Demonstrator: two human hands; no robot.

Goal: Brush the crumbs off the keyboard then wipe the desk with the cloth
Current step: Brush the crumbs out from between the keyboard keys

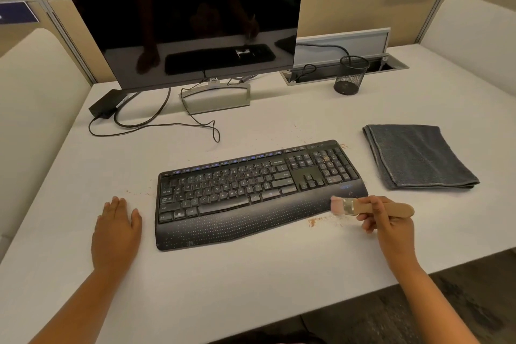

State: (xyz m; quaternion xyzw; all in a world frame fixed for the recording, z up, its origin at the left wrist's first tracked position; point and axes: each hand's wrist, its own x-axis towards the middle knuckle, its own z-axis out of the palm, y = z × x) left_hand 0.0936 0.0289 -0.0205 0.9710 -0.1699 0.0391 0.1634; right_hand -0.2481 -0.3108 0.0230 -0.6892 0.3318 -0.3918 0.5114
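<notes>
My right hand (382, 220) has its grip closed around the wooden handle of a small paintbrush (371, 207), fingers curled over it, with the pale bristles lying at the front right corner of the black keyboard (251, 193), over the palm rest. My left hand (117, 229) is released, lying flat with straight fingers on the worktop (223, 288) just left of the keyboard. Brown crumbs (317, 221) sit in a small heap on the worktop just in front of the keyboard's right end, below the bristles; more are scattered on the number pad, past the keyboard's back right corner and off its left end. The folded grey cloth (418, 156) lies near the worktop's right edge, beside the keyboard but apart from it.
</notes>
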